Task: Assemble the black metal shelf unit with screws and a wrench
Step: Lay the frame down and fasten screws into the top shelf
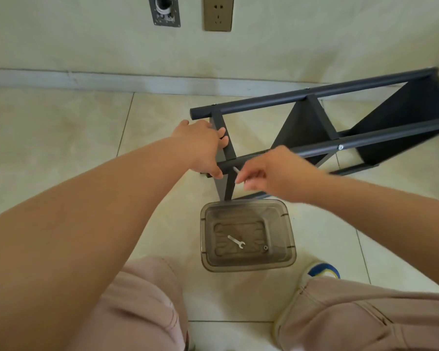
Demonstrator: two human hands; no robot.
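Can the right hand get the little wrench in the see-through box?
Probably yes. The wrench lies uncovered in the open box just below the right hand, but that hand's grip already pinches a thin silver tool.

The black shelf unit (pixel 314 122) lies on its side on the tiled floor (pixel 61 135) near the wall. The left hand (pixel 200 145) grips its end crossbar; the right hand (pixel 271 171) pinches a small silvery tool (pixel 236 170) against the lower tube. Nearer, a smoky plastic tray (pixel 288 239) holds a wrench (pixel 236 241).
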